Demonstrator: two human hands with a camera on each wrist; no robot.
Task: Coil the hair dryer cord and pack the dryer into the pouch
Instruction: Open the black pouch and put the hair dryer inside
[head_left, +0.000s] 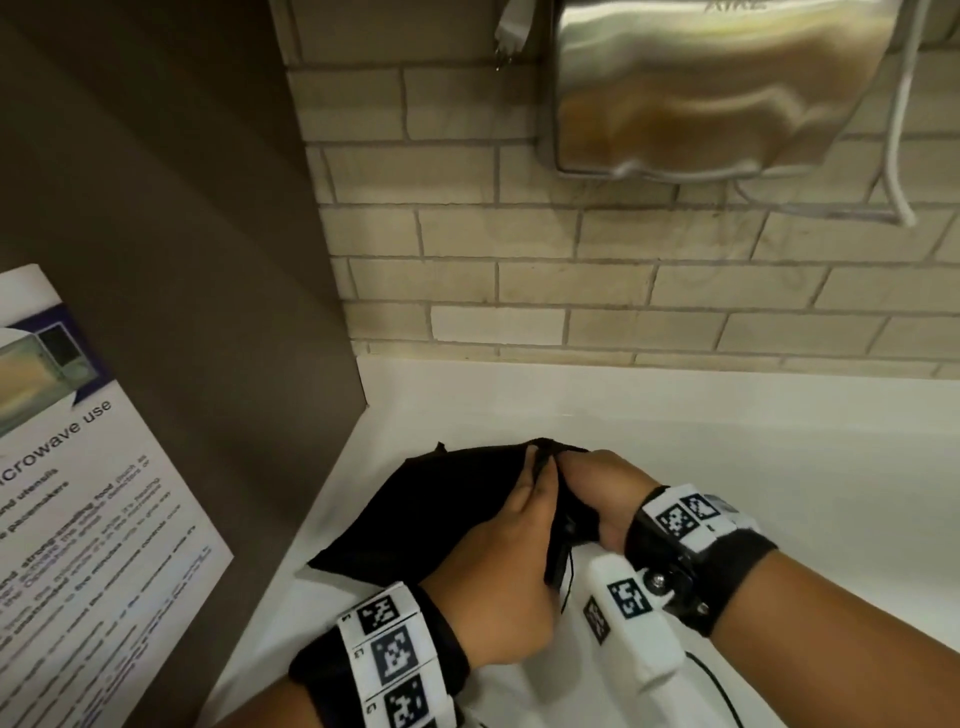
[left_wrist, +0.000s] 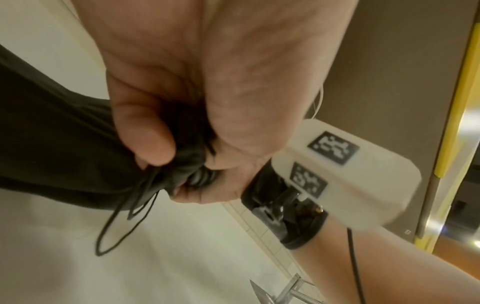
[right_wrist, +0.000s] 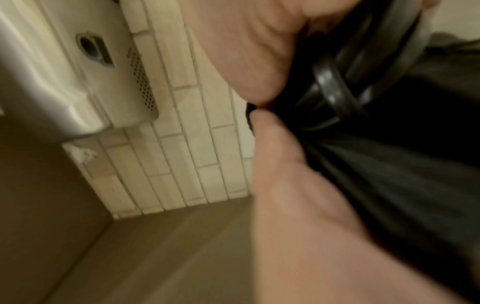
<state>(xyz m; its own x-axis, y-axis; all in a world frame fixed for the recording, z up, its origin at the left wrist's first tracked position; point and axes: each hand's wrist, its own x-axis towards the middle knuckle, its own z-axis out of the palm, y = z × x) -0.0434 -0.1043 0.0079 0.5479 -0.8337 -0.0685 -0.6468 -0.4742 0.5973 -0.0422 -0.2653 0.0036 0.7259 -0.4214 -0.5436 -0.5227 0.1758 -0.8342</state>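
Observation:
A black fabric pouch (head_left: 431, 514) lies on the white counter (head_left: 753, 467), its mouth turned toward me. My left hand (head_left: 524, 493) grips the gathered fabric at the mouth, thumb on top (left_wrist: 145, 133). My right hand (head_left: 587, 478) meets it from the right and pinches the mouth's edge (right_wrist: 259, 115). Loops of the coiled black cord (right_wrist: 335, 90) sit in the opening against my right palm. The pouch's thin drawstring (left_wrist: 116, 226) hangs loose below. The dryer's body is hidden.
A steel wall hand dryer (head_left: 711, 88) hangs above on the tan tiled wall (head_left: 571, 249), with a white cable (head_left: 898, 156) beside it. A brown partition (head_left: 182, 260) bearing a microwave notice (head_left: 78, 493) closes the left side.

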